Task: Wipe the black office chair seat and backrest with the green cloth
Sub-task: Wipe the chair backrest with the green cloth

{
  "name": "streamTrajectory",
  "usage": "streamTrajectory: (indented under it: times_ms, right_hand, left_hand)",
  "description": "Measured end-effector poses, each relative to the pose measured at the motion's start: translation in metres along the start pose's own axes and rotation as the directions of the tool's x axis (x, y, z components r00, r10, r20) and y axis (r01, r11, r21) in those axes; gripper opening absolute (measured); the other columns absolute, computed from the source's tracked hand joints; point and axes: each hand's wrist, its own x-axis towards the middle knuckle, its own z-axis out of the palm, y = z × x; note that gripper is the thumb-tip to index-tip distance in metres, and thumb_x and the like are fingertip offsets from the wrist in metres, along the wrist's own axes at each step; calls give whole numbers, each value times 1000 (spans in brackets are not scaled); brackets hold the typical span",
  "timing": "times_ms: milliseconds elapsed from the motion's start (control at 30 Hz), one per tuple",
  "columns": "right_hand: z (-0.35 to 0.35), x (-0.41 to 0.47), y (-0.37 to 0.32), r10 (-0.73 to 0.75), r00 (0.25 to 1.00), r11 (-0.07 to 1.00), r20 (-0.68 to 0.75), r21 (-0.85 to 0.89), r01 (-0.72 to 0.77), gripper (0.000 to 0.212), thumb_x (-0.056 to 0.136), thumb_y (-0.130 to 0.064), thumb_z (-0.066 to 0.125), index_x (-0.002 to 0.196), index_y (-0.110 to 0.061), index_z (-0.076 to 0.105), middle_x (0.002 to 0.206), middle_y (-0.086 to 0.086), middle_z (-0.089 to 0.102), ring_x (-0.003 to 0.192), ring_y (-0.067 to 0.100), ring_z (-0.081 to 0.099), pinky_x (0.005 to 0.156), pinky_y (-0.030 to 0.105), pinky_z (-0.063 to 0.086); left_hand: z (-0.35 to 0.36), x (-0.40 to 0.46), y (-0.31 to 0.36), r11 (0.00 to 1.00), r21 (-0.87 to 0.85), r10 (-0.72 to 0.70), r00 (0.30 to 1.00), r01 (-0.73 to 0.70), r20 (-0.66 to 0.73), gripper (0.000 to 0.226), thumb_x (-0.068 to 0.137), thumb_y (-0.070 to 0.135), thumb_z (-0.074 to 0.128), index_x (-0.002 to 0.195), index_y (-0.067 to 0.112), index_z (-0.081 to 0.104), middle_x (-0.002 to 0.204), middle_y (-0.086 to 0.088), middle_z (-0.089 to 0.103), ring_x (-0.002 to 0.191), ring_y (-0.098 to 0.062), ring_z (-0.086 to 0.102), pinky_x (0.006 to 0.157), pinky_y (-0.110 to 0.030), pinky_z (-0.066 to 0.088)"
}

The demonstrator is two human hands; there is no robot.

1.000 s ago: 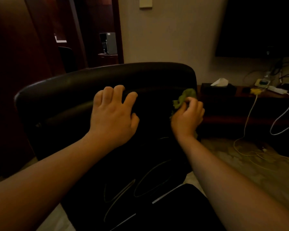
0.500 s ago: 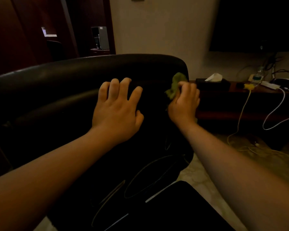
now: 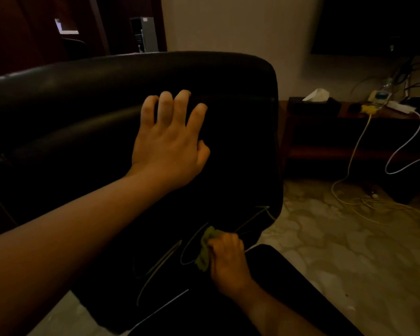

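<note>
The black office chair's backrest (image 3: 87, 98) fills the left and middle of the view, and its seat (image 3: 284, 287) shows at the bottom right. My left hand (image 3: 170, 144) lies flat on the upper backrest with fingers spread, holding nothing. Low on the backrest, near where it meets the seat, my right hand (image 3: 228, 260) grips the bunched green cloth (image 3: 205, 251) and presses it against the black surface. Most of the cloth is hidden in my fist.
A low dark wooden shelf (image 3: 349, 151) runs along the right wall with a tissue box (image 3: 313, 103), chargers and a power strip (image 3: 400, 106). White and yellow cables (image 3: 349, 190) trail onto the patterned floor. A dark screen hangs above; a doorway opens at the back left.
My right hand has carried the green cloth from the backrest's upper right edge down to its lower part by the seat. My left hand has stayed on the upper backrest.
</note>
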Motion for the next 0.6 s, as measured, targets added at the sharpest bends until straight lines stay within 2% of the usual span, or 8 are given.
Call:
streamTrajectory:
  times_ms: [133,233,333,400,433,500,600]
  right_hand:
    - [-31,54,11,51,994,994,-96,-95,-61,19,76,-13,49,93,-23,52,92,-5,36,80,20,37,67,32,30]
    - [-74,115,18,195,940,960,-280,-140,-241,23,77,-12,44,97,-22,52,97,5,47,87,25,38,71,34,29]
    - [-128,185,21,374,827,909,-420,-13,-417,17,93,-10,46,104,-16,57,109,12,51,102,30,45,84,43,39]
    - [-144,212,18,424,791,896,-441,78,-437,15,97,-14,46,108,-14,57,114,10,50,108,28,46,93,44,41]
    - [-142,215,11,418,785,901,-456,99,-422,16,97,-13,46,107,-14,57,113,10,51,106,28,47,92,43,41]
    - [-114,197,-12,356,815,929,-456,81,-361,16,93,-9,46,101,-11,59,103,11,53,96,30,48,81,40,40]
    - [-53,124,-73,126,952,992,-278,11,-128,18,78,-6,44,77,-7,63,76,15,58,69,34,55,59,43,45]
  left_hand:
    - [-1,-3,2,1000,14,2,1000,-2,3,72,89,57,46,150,22,33,155,-16,25,138,-40,25,116,-53,14]
    - [-1,-4,2,1000,27,-5,1000,5,3,73,89,56,46,151,21,33,156,-17,25,138,-40,25,116,-53,13]
    - [-4,-4,2,1000,14,11,1000,-11,18,74,89,57,46,152,22,32,157,-16,24,139,-40,24,117,-53,14]
    - [-6,-4,0,1000,-6,10,1000,-10,27,74,89,57,46,152,23,31,157,-15,22,140,-39,23,117,-52,13]
    - [-7,-4,-1,1000,-21,4,1000,-3,25,74,88,57,47,152,23,32,157,-14,22,140,-39,23,117,-52,12]
    - [-9,-6,-3,999,-47,-12,1000,13,23,73,87,54,49,151,23,33,157,-14,23,140,-38,23,117,-51,12]
    - [-10,-9,-5,998,-63,0,1000,2,25,73,86,52,49,152,22,33,157,-14,24,140,-39,24,117,-51,12]
